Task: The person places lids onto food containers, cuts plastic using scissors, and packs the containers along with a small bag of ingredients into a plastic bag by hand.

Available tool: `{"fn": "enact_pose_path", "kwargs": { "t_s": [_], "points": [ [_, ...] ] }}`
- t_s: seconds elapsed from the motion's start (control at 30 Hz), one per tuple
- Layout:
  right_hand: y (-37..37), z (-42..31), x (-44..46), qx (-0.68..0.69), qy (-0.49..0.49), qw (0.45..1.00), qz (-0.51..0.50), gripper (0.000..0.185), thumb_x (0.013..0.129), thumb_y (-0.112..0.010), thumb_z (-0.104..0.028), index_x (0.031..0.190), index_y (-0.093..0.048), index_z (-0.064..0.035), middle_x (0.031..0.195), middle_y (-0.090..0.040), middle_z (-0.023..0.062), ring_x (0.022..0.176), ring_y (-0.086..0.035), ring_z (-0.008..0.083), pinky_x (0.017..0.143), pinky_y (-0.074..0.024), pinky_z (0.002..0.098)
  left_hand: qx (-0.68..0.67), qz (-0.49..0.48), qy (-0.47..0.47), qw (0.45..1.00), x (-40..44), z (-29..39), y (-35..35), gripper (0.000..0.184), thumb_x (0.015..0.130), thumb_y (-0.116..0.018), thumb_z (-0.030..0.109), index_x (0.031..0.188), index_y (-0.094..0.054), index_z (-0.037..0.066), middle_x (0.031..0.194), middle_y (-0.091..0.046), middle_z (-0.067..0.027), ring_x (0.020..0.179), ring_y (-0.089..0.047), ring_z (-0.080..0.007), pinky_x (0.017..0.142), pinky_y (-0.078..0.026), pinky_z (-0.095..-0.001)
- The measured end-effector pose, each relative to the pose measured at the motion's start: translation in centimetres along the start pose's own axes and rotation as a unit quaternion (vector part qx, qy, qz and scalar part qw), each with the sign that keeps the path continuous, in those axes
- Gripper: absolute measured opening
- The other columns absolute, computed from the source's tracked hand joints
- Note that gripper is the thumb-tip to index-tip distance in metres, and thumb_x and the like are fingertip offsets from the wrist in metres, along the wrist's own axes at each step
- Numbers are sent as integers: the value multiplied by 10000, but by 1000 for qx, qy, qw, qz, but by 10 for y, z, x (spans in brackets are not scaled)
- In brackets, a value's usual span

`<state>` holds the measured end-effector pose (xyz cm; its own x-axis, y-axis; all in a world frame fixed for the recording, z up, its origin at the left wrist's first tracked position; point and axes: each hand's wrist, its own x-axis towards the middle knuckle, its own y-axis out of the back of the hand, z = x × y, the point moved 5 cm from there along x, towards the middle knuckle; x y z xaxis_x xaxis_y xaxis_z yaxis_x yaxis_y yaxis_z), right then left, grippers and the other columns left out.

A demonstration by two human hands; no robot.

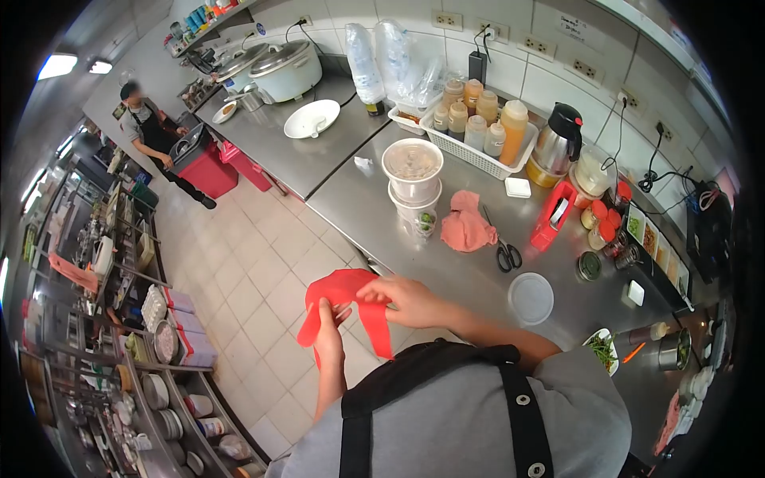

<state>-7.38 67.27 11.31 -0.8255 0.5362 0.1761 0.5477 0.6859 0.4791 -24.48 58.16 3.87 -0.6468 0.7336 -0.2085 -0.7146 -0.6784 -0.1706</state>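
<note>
A bright red bag [343, 288], thin and limp, hangs between my two hands over the tiled floor, in front of the counter's edge. My left hand [328, 331] pinches its lower left part between thumb and fingers. On the right side of the bag, my right hand [398, 301] has its fingers closed on the red material near the top. Nearest on the counter are two stacked white tubs [414, 171] with a clear plastic bag around the lower one, a crumpled pink cloth [468, 223] and black scissors [508, 256].
Behind are a basket [478, 151] of sauce bottles, a thermos [560, 135] and a red tape dispenser [554, 215]. A round lid [531, 298] lies nearer. A person [147, 127] stands by a red bin [203, 163]. Shelves [171, 366] line the left.
</note>
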Motion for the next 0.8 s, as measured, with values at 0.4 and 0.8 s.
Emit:
{"fn": "enact_pose_path", "kwargs": {
  "t_s": [0.4, 0.8],
  "points": [
    [-49, 24, 0, -182, -69, 981, 7, 249, 790, -663, -175, 958, -581, -9, 864, -655, 147, 831, -646, 318, 705, -504, 434, 104, -68, 16, 992, -29, -30, -23, 292, 999, -498, 317, 1022, -580, 38, 925, -621, -76, 901, -624, -168, 793, -536, -336],
    [-42, 97, -16, 111, -193, 975, -24, 217, 774, -753, -139, 935, -706, -1, 814, -714, 85, 739, -661, 131, 672, -503, 279, 200, -172, -6, 965, -39, -47, -29, 477, 849, -727, 382, 1060, -552, -9, 889, -595, -83, 754, -619, -150, 630, -542, -293]
  ]
}}
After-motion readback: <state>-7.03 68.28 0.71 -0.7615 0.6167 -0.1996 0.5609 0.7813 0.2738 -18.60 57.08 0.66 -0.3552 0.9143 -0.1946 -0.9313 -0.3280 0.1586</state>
